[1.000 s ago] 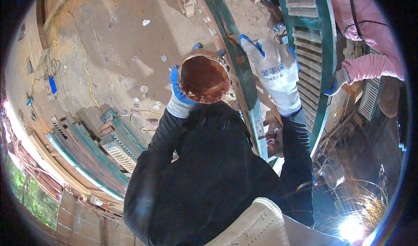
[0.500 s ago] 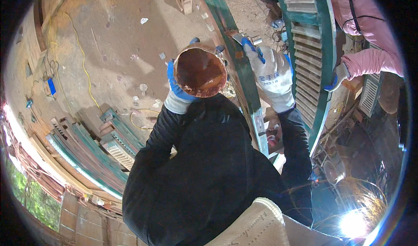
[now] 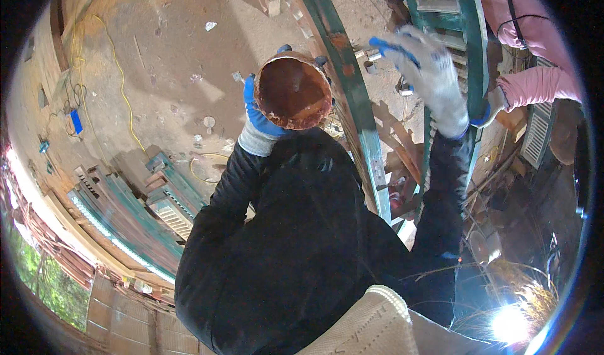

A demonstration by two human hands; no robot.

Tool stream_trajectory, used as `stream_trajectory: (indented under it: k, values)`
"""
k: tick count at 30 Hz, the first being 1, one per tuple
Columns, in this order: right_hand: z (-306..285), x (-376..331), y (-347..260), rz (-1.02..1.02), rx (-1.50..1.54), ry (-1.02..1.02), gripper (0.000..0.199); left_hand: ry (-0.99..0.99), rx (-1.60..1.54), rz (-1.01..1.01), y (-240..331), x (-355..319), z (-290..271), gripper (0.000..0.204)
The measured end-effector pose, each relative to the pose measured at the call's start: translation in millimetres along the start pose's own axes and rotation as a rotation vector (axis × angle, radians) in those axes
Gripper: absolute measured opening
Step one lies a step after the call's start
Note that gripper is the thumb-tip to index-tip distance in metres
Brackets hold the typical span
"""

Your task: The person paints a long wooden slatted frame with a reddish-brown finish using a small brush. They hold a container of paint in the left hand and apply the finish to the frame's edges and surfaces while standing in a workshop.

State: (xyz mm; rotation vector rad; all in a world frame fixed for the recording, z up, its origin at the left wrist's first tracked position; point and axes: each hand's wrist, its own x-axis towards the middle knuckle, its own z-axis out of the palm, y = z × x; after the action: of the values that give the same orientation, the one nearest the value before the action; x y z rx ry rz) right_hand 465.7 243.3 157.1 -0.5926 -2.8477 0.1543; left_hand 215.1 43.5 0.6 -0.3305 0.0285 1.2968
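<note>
My left hand [image 3: 258, 123], in a white and blue work glove, is closed around a round bowl [image 3: 293, 92]. Reddish-brown paste coats the bowl's inside and rim. To the right runs a long green wooden frame piece [image 3: 351, 72] with a brown patch on its upper part. My gloved right hand [image 3: 428, 72] is raised between that piece and a green louvered shutter [image 3: 462, 15], partly covering the shutter. Motion smears its fingers, and no tool can be made out in them.
At the right, another person's pink sleeve [image 3: 535, 89] ends in a gloved hand beside the shutter. Green shutter parts [image 3: 126, 216] lie stacked at lower left. A yellow cord [image 3: 116, 72] crosses the dirt floor. Bright light with sparks [image 3: 511, 323] glares at lower right.
My right hand has moved up and right, away from the green frame piece where it held a flat scraper. The bowl in my left hand has shifted slightly up.
</note>
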Motion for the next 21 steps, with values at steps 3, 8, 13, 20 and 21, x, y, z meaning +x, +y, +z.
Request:
stream_trajectory:
  k: [3, 8, 13, 20, 21]
  values:
    - [-2.4, 27.2, 16.0, -0.055, -0.072, -0.090, 0.026, -0.019, 0.007, 0.013, -2.7, 5.9, 10.7, 0.056]
    - [-3.6, 43.7, 12.7, -0.067, -0.198, -0.261, 0.025, 0.145, 0.069, 0.045, -2.0, 2.2, 0.1, 0.060]
    - [-1.5, 59.2, 11.2, -0.059, -0.219, -0.379, 0.026, 0.098, 0.140, 0.060, -4.0, 1.0, -2.5, 0.064]
    - [6.0, 65.2, 20.4, -0.129, -0.298, -0.342, 0.029, 0.164, 0.390, 0.103, -5.1, 2.6, 5.5, 0.069]
    - [7.8, 63.6, 23.5, -0.153, -0.313, -0.301, 0.029, 0.164, 0.408, 0.100, -4.6, 2.5, 5.9, 0.069]
